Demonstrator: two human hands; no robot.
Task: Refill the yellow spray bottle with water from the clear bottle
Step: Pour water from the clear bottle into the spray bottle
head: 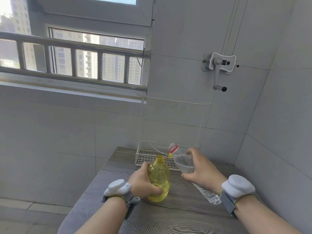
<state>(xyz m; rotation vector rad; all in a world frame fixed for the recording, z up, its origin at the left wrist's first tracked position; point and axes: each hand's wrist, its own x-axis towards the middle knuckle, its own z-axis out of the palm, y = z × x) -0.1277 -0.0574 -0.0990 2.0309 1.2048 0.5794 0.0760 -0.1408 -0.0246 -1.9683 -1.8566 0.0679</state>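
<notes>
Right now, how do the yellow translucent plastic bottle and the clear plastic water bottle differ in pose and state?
The yellow translucent plastic bottle stands upright on the grey wood-grain table; the clear plastic water bottle leans steeply, neck uppermost. The yellow bottle's mouth is open and bare; the clear bottle's neck shows a red cap. The left hand grips the yellow one, the right hand the clear one. Both are see-through plastic.

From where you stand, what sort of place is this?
Probably a high-rise flat's enclosed balcony: a railed window faces tower blocks, the walls are tiled, and a wall crank looks made for a drying rack.
</notes>
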